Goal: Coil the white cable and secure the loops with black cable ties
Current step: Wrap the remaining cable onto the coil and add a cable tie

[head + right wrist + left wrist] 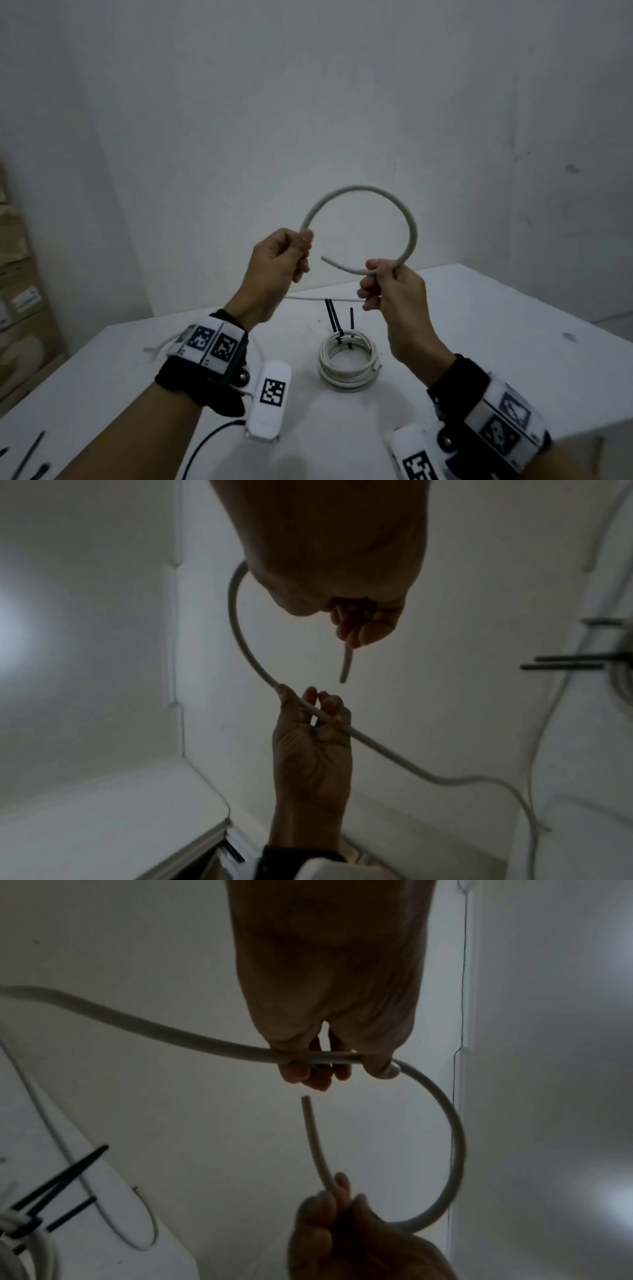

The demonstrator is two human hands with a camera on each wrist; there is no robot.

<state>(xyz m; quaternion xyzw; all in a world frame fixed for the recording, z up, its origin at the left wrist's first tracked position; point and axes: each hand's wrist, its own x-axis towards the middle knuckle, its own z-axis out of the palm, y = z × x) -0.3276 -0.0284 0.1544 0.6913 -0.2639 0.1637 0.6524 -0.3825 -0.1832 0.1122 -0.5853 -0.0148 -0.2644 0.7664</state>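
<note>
Both hands hold a white cable [363, 189] up above the table, bent into one open loop. My left hand [291, 253] grips the cable [212, 1045] at the loop's left side, and the rest of the cable trails down toward the table. My right hand [380, 277] pinches the cable [240, 631] near its free end, which pokes left from the fingers. A second white coil [347, 363] lies on the table below, bound with black cable ties [337, 325] whose tails stick up.
The white table [513, 325] stands against a white wall. More black ties [30, 455] lie at the near left edge. A black wire [209, 442] runs by my left forearm. Cardboard boxes [20, 274] are stacked at far left.
</note>
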